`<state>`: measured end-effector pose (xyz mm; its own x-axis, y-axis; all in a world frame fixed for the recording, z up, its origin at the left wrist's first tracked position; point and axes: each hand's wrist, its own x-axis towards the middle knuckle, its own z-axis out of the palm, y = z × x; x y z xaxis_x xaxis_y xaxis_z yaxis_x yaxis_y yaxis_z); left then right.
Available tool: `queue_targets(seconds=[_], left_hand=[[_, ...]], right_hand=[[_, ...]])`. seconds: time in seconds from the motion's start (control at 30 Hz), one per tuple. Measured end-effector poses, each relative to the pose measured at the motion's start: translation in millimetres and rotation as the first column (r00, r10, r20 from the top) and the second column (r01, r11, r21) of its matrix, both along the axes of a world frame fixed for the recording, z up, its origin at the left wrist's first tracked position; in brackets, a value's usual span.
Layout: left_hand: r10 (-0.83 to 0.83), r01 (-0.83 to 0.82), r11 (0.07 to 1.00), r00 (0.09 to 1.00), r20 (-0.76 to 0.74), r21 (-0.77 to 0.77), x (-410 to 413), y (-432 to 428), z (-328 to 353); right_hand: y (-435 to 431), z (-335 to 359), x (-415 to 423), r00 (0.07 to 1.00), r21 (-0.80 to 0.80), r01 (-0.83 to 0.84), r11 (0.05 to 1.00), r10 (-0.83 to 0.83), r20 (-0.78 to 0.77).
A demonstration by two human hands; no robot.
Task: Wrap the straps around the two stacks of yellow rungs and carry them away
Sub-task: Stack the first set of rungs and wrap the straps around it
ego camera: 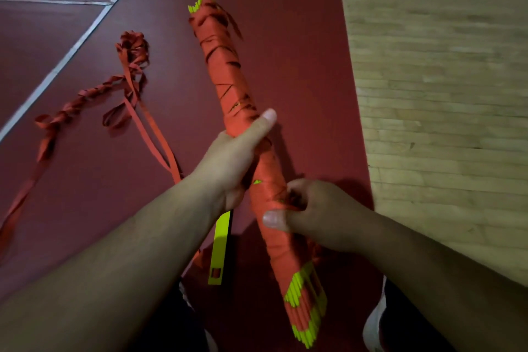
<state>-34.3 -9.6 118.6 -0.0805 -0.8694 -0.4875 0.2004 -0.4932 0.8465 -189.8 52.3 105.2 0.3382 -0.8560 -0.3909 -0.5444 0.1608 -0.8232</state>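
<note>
A long stack of yellow rungs (pixel 307 306) is bound almost end to end in orange strap (pixel 228 77); yellow tips show at the far top and at the near bottom. I hold it tilted above the floor. My left hand (pixel 237 157) grips the bundle round its middle, thumb up along the wrap. Lower down, my right hand (pixel 308 208) pinches the strap against the bundle. A single yellow rung (pixel 220 248) shows below my left wrist. Loose orange strap (pixel 125 88) lies tangled on the floor to the left, one run leading back under my left arm.
Dark red floor (pixel 71 37) with white lines spreads under everything. Pale wooden flooring (pixel 443 94) begins along the right. My white shoe (pixel 374 323) shows at the bottom right, and dark clothing at the bottom centre.
</note>
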Motion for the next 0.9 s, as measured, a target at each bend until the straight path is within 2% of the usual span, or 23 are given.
queue_targets(seconds=[0.07,0.17,0.27,0.5,0.63,0.77,0.9], left_hand=[[0.025,-0.025,0.999,1.000,-0.003,-0.029,1.6,-0.4,-1.7],[-0.017,0.022,0.999,0.993,-0.118,0.040,12.1,-8.4,3.9],[-0.048,0.064,0.997,0.959,-0.281,0.045,20.3,-13.8,7.8],[0.014,0.016,0.998,0.904,-0.427,0.067,23.1,-14.2,10.8],[0.076,-0.064,0.997,0.909,-0.409,0.044,19.0,-13.0,5.2],[0.168,-0.158,0.986,0.956,-0.240,0.059,20.5,-19.5,-1.4],[0.115,-0.089,0.986,0.977,-0.180,0.142,15.0,-17.4,2.7]], right_hand=[[1.3,-0.2,-0.2,0.997,0.003,-0.021,1.000,0.021,0.069],[-3.6,9.3,-6.2,0.962,0.100,-0.018,0.995,-0.010,0.272],[-8.4,12.3,-12.5,0.950,0.141,-0.043,0.989,-0.003,0.313],[-4.1,13.3,-12.7,0.900,0.178,-0.044,0.983,-0.039,0.435],[-2.0,12.0,-7.5,0.895,0.106,-0.047,0.993,-0.005,0.445],[-7.5,17.2,-12.4,0.906,-0.015,0.006,1.000,0.000,0.422],[-7.7,10.6,-8.5,0.965,-0.098,-0.008,0.995,0.033,0.260]])
